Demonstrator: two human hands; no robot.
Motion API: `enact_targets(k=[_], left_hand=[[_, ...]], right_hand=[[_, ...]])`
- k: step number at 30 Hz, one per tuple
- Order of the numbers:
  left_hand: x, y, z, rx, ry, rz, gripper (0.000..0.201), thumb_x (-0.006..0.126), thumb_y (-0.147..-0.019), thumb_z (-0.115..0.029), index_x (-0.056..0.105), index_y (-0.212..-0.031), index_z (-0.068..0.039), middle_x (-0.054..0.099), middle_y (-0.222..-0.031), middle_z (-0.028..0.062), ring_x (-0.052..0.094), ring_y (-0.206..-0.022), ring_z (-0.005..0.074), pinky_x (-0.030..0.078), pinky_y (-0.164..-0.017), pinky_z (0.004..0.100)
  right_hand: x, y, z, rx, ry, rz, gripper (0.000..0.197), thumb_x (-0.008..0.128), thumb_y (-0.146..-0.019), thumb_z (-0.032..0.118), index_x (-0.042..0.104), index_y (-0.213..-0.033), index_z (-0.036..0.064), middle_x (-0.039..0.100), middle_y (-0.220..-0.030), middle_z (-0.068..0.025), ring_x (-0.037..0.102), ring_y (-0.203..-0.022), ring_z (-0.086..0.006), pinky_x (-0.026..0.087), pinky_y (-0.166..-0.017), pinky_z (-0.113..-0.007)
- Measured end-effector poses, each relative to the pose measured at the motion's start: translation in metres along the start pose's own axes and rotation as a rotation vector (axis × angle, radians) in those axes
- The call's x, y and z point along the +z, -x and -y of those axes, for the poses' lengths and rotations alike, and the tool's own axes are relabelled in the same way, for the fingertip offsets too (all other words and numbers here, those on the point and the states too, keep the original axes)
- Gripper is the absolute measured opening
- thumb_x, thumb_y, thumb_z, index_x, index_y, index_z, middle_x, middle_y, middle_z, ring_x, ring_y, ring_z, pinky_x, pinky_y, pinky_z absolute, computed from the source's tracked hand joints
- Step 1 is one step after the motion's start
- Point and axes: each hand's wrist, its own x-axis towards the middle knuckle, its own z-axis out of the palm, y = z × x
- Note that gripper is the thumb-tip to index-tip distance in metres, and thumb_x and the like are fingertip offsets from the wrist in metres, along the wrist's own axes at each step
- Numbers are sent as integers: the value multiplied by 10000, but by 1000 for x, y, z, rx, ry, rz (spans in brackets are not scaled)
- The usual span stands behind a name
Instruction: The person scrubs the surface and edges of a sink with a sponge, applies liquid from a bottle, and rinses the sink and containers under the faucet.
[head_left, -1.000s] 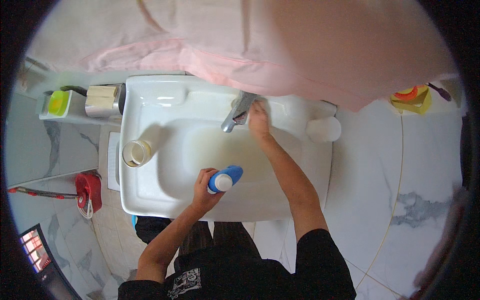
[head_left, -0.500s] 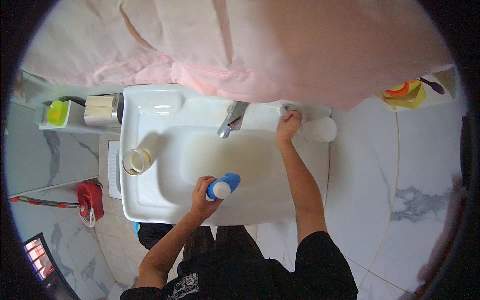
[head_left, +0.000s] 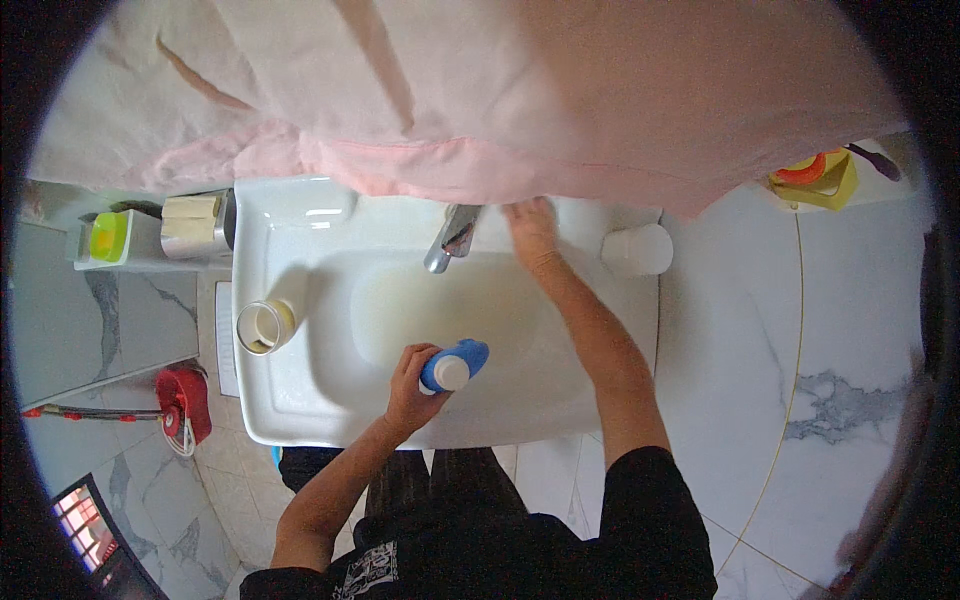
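Observation:
Over the near side of the white washbasin (head_left: 290, 420), my left hand (head_left: 412, 390) is wrapped round a blue bottle (head_left: 470, 355) with a white cap. My right hand (head_left: 533, 232) is at the basin's back ledge, just right of the metal faucet (head_left: 455, 240). Its fingers curl down at the edge of a hanging pink cloth (head_left: 480, 168), which hides their tips. What they hold is hidden. On the ledge to the right lies a white cup-like container (head_left: 640, 248). A clear glass (head_left: 265, 326) stands on the left rim. Cloudy, pale liquid covers the bowl's bottom.
Left of the basin are a metal tissue box (head_left: 195, 225) and a white holder with a yellow-green cup (head_left: 110, 236). A red mop bucket (head_left: 182, 405) stands on the floor at left. At far right sits a yellow container (head_left: 818, 185) on a white ledge.
My right hand has slid left along the back ledge toward the faucet. The grey thing at its fingers is out of sight now. My left hand still holds the bottle.

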Motion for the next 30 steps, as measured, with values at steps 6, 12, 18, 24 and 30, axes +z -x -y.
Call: enact_targets(k=[6,12,18,24,30], left_hand=[[-3,-2,1,14,-19,-18,605,765,-520,13,482,-1052,-44,523,-1017,163,536,-944,347,459,-800,400],[3,-20,-7,43,-42,-126,586,765,-528,6,483,-1040,-43,530,-1008,161,539,-935,342,457,-789,394],[23,-61,-29,102,24,-63,617,748,-516,30,466,-1061,-36,510,-1049,169,512,-979,364,444,-809,409],[73,-146,-27,177,18,-71,526,681,-596,25,453,-1068,-17,482,-1053,213,488,-951,410,419,-822,423],[110,-210,-13,34,182,-183,513,673,-690,-59,402,-1121,4,510,-1054,225,510,-973,371,404,-834,396]], right_hand=[[-2,32,-11,333,-213,-30,197,468,-827,104,539,-980,1,511,-1024,-157,465,-1009,-312,354,-898,-425],[3,11,96,365,-908,-87,197,519,-833,124,526,-969,-19,511,-991,-174,471,-977,-329,377,-858,-417],[-4,68,21,225,-594,-163,150,531,-814,103,522,-923,0,526,-922,-161,496,-868,-329,398,-797,-412],[-15,109,-4,410,-281,-236,81,474,-816,64,495,-791,-10,481,-828,-164,458,-821,-322,368,-741,-415],[54,134,77,639,-703,-196,152,472,-874,164,516,-906,21,519,-845,-164,496,-721,-298,406,-658,-420]])
